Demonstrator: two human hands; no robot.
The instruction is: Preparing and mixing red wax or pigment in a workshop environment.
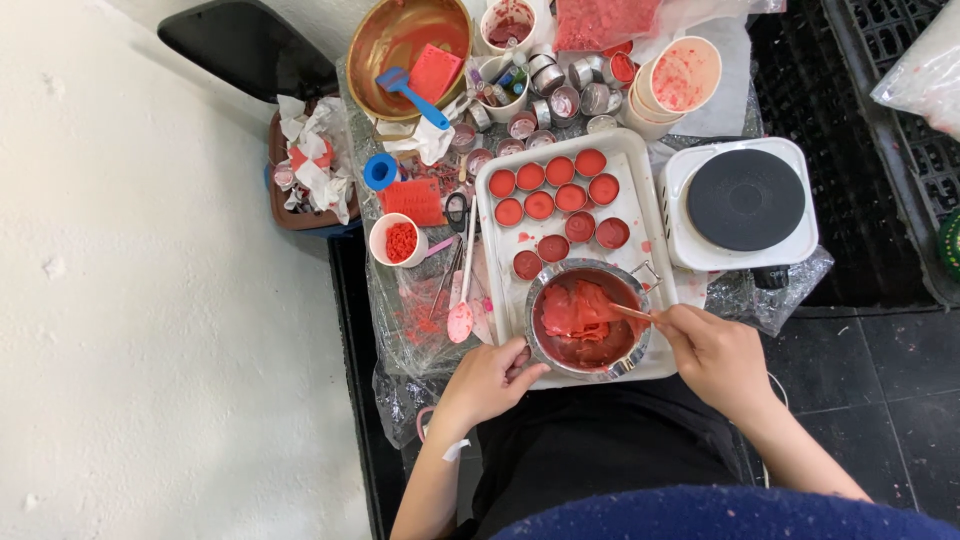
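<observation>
A metal pot (pixel 588 318) of red wax is gripped at 8 o'clock by the left hand (pixel 487 379), while a stick (pixel 630 312) is grasped by the right hand (pixel 715 355) at 3 o'clock.

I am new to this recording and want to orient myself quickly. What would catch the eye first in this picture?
Most striking is the metal pot of red paste at the near end of the white tray: the left hand steadies its rim while the right hand stirs with a thin stick. Beyond the pot, rows of small round tins filled with red lie on the tray. An electric hot plate stands to the right.
</observation>
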